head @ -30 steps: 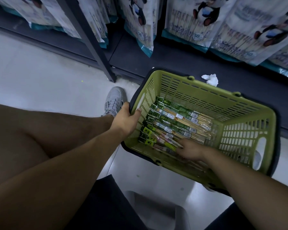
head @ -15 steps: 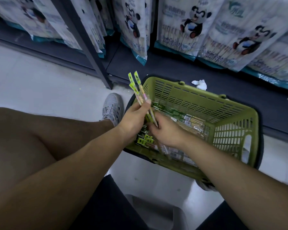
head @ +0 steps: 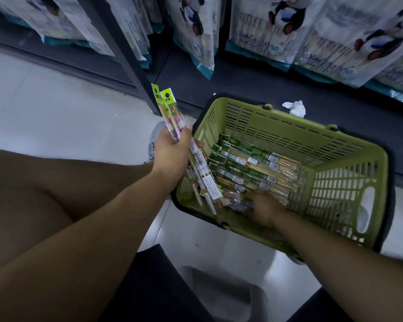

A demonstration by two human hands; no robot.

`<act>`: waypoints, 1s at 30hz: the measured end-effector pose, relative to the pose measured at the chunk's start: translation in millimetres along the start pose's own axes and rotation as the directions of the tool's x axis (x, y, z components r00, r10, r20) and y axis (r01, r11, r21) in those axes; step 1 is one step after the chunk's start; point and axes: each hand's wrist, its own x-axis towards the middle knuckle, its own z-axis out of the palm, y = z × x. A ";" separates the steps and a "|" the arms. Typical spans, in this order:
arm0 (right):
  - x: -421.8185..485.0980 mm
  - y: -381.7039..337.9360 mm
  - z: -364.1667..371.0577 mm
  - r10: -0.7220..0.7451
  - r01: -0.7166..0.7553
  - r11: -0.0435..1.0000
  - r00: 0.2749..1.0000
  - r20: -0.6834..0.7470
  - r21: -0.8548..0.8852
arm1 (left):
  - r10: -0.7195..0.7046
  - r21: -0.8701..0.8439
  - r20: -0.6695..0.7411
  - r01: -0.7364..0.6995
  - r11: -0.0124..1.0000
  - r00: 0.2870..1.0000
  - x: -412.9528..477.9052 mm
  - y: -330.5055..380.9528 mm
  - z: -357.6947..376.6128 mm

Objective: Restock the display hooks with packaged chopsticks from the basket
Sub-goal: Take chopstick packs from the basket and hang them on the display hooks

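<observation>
Gripping a small bunch of chopstick packs (head: 172,117), the left hand (head: 172,154) is closed around their middle, yellow-green header tabs pointing up, lower ends hanging over the near-left corner of the green basket (head: 349,189). Right hand (head: 263,209) is down inside the basket at its near side, blurred, fingers on loose packs; can't tell if it's clamped on one. More packaged chopsticks (head: 249,163) lie flat across the basket floor. Basket sits on the floor against the dark shelf base (head: 242,77). Crumpled white paper (head: 294,108) just behind it. Panda-print bags (head: 284,24) hang above.
</observation>
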 end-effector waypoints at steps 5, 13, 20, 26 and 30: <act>9.7 -3.0 6.3 0.027 -0.038 0.993 0.995 -0.101 -0.116 | 0.050 0.105 -0.017 -0.048 0.993 0.999 5.7 -4.1 3.1; 14.6 14.4 6.6 0.013 -0.014 0.999 1.000 -0.013 -0.040 | 0.012 0.088 -0.026 -0.010 0.996 1.000 9.4 -4.0 7.5; 10.7 30.3 -9.4 0.061 -0.026 0.965 0.990 -0.127 0.261 | -0.023 0.001 -0.025 0.023 1.000 0.999 11.6 -4.2 5.9; -5.9 7.8 -67.3 0.065 0.123 0.879 0.926 -0.372 0.460 | -0.012 -0.050 0.036 0.013 0.999 0.999 11.3 1.3 10.9; -23.8 -51.1 -112.4 -0.015 0.327 0.819 0.833 -0.553 0.471 | -0.038 -0.038 0.101 0.042 0.998 0.994 2.6 6.8 27.9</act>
